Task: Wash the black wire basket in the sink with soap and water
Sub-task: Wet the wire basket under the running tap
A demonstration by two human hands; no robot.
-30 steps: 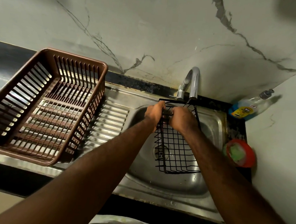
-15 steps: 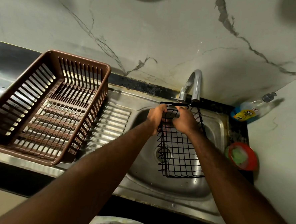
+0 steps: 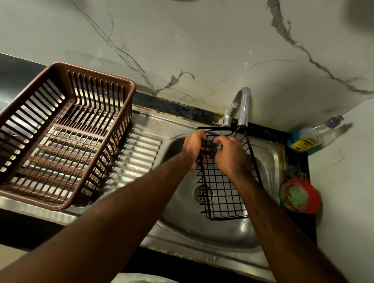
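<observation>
The black wire basket is held tilted over the steel sink, its far end just under the spout of the chrome tap. My left hand grips the basket's left side near the far end. Close beside it, my right hand has its fingers curled over the wires inside the basket. I cannot tell whether water runs from the spout. The drain shows through the mesh.
A brown slatted plastic crate stands on the ribbed draining board at the left. A dish soap bottle lies in the back right corner. A red tub with a green scrubber sits right of the sink. Marble walls stand behind and at right.
Both hands and the basket stay under the tap. My right hand's fingers have shifted slightly along the wires near the far end; the view has drifted a little.
</observation>
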